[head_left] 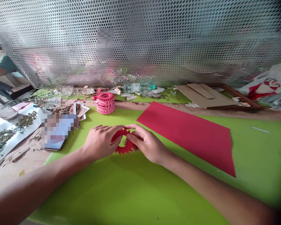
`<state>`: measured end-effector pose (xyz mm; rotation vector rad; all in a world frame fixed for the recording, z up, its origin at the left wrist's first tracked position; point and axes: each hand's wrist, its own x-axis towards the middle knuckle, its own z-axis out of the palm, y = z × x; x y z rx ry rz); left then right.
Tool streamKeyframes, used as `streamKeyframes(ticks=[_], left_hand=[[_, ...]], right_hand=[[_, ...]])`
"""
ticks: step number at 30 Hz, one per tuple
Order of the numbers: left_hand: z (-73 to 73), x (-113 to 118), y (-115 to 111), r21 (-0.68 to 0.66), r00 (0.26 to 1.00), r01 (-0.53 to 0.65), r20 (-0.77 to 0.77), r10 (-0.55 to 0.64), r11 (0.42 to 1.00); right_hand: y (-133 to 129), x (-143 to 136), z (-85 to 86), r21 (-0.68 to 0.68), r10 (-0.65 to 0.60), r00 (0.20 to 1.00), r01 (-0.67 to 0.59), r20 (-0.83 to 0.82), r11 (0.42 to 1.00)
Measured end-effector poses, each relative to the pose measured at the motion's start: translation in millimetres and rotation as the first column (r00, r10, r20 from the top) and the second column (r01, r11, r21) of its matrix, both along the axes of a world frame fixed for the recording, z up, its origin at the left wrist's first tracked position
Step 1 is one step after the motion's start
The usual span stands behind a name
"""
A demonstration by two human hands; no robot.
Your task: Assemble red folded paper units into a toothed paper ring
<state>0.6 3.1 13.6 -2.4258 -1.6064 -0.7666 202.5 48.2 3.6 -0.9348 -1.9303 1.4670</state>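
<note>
A red paper ring (123, 149) with a jagged outer edge is held above the green sheet (131, 193). My left hand (101, 142) grips its left side, thumb near the central hole. On the right side, my right hand (148, 143) pinches the ring between thumb and fingers; some of those fingertips are hidden behind it. Beyond my hands stands a stack of pink and red jagged rings (105, 103). A large red paper sheet (189, 134) lies flat to the right.
A phone (57, 132) and dried plants (2, 140) lie at left. Along the perforated metal panel (140, 40) are a plastic bottle (135, 87), cardboard (203, 95) and a plastic bag (269, 82). A person's arm (4, 65) shows at far left.
</note>
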Motion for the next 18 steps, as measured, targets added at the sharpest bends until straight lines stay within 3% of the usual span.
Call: streamKeyframes(ticks=[4, 6, 8, 11, 15, 18], left_hand=[[8.4, -3, 0, -0.280, 0.981, -0.038, 0.173, 0.090, 0.959], [10.1, -7, 3, -0.473, 0.925, 0.082, 0.365, 0.109, 0.877], [8.2, -11, 7, -0.581, 0.843, 0.247, 0.523, 0.124, 0.776], [0.6, -13, 12, -0.625, 0.739, 0.379, 0.648, 0.184, 0.683], [-9.3, -12, 14, -0.593, 0.640, 0.453, 0.736, 0.219, 0.666], [-12.0, -11, 13, -0.598, 0.618, 0.470, 0.748, 0.241, 0.650]], right_hand=[[5, 4, 0.7, -0.014, -0.047, 0.999, 0.047, -0.019, 0.999], [7, 6, 1.3, 0.025, -0.073, 0.997, 0.073, -0.003, 0.997], [9, 8, 2.0, 0.050, -0.090, 0.996, 0.089, 0.009, 0.995], [10, 10, 2.4, 0.105, -0.096, 0.995, 0.091, 0.039, 0.990], [11, 11, 0.6, 0.169, -0.079, 0.994, 0.065, 0.079, 0.984], [12, 11, -1.4, 0.164, -0.069, 0.993, 0.052, 0.100, 0.985]])
